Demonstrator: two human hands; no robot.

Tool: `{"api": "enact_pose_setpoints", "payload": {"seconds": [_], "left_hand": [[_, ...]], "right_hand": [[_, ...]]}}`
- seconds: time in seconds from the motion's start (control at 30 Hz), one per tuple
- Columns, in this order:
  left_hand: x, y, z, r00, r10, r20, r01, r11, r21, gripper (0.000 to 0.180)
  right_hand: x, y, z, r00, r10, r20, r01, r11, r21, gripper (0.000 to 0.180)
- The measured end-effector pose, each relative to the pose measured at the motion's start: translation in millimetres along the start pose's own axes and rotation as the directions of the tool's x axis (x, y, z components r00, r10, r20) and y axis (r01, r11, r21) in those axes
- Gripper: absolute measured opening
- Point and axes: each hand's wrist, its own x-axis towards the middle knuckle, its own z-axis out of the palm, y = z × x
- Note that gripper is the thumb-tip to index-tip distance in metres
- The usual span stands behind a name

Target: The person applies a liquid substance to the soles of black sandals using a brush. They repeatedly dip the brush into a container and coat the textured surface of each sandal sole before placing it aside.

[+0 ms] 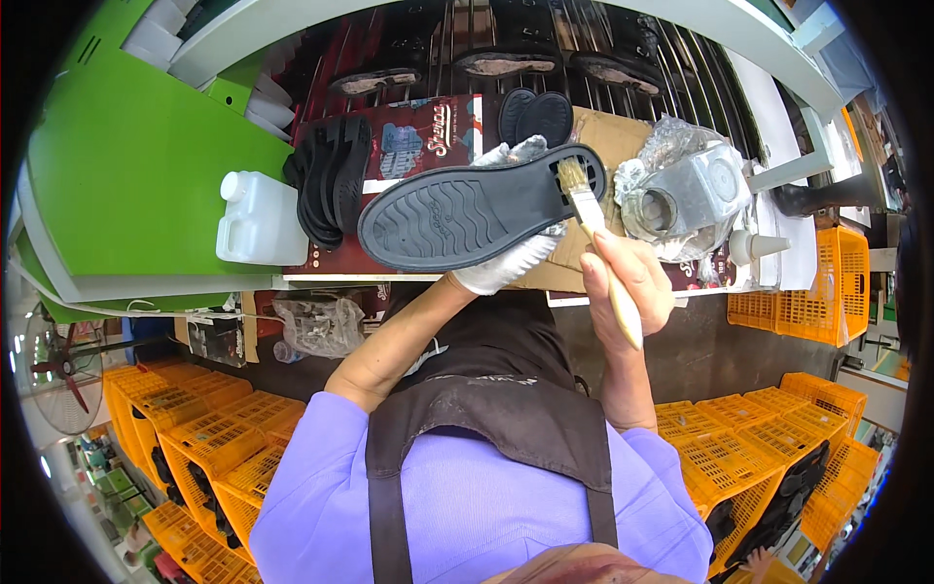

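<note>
My left hand (511, 268), in a white glove, grips a black shoe sole (438, 219) from beneath, just above the near edge of the worktable. Wavy ridges cover the sole's broad front part, and its heel end points to the right. Between the bare fingers of my right hand (637, 282) is a paintbrush (589, 209) with a pale wooden handle. Its light bristles touch the recessed heel of the sole. Right of the brush lies a cut-open translucent plastic container (696, 190), wrapped in clear plastic film. A pair of small black soles (535, 117) rests behind the held one.
Several black soles (336, 185) stand at the left beside a white jug (261, 219). Black boots (506, 54) line the rack at the back. A white nozzle-topped bottle (757, 245) lies at the right. Orange crates (739, 438) stand on both sides, with a fan (63, 365) at left.
</note>
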Motion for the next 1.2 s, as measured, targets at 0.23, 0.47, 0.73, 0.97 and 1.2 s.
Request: {"api": "enact_pose_setpoints", "payload": {"seconds": [0.23,0.47,0.73,0.97,1.2], "left_hand": [[-5.9,7.3,7.5,0.988,-0.119,-0.099,0.051,0.856,-0.515,0.077],[-14.2,-25.0,1.1,0.996,-0.070,0.057,0.078,0.983,-0.169,0.082],[-18.0,-24.6,4.0,0.996,-0.087,-0.008,0.080,0.948,-0.307,0.083],[-18.0,-15.9,8.5,0.976,-0.217,-0.021,0.148,0.731,-0.666,0.076],[-13.1,-19.4,7.5,0.961,-0.266,0.078,0.207,0.501,-0.840,0.063]], "right_hand": [[-2.9,2.4,12.0,1.000,-0.014,0.019,0.014,1.000,-0.008,0.028],[-8.1,-2.5,20.0,0.998,0.039,0.058,-0.040,0.999,0.012,0.030],[-14.3,-4.1,25.6,0.997,0.048,0.068,-0.050,0.998,0.028,0.030],[-16.5,-8.2,27.4,0.996,0.047,0.081,-0.050,0.998,0.033,0.031],[-18.5,-10.9,32.9,0.997,-0.002,0.079,-0.002,0.998,0.055,0.031]]}}
